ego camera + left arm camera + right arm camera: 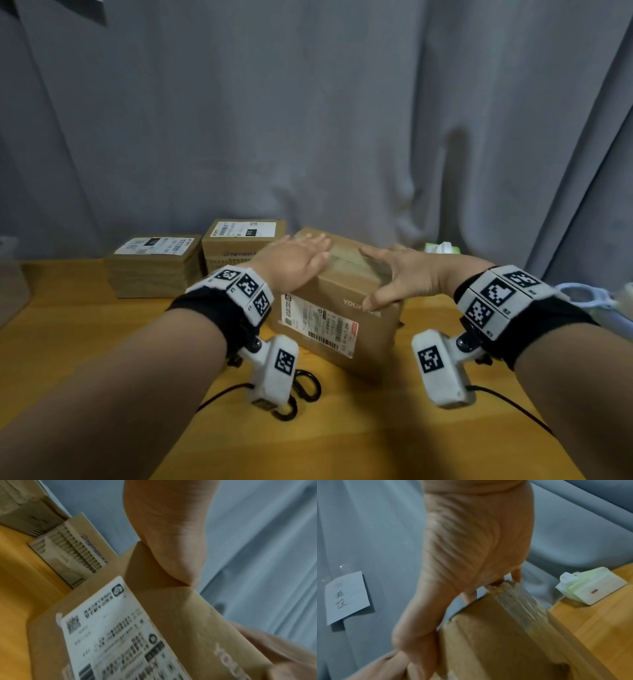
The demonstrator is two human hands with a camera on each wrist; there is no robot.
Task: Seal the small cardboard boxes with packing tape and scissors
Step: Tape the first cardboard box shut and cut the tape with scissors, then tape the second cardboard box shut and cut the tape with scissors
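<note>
A brown cardboard box [342, 329] with a white shipping label on its front stands at an angle mid-table. Clear tape [346, 255] runs along its top seam and down one end [522, 604]. My left hand [294, 260] lies flat on the top's left part with straight fingers. My right hand [400, 274] spreads over the right part, its thumb down on the front edge by the printed lettering. In the right wrist view, the right hand [471, 540] presses against the box [496, 642], fingertips past the far corner. Black-handled scissors [306, 387] lie under my left wrist.
Two more labelled cardboard boxes [154, 267] [239, 240] stand at the back left of the yellow table [102, 342]. A tissue pack [442, 248] lies at the back right and a light blue object [582, 298] at the right edge. A grey curtain hangs behind.
</note>
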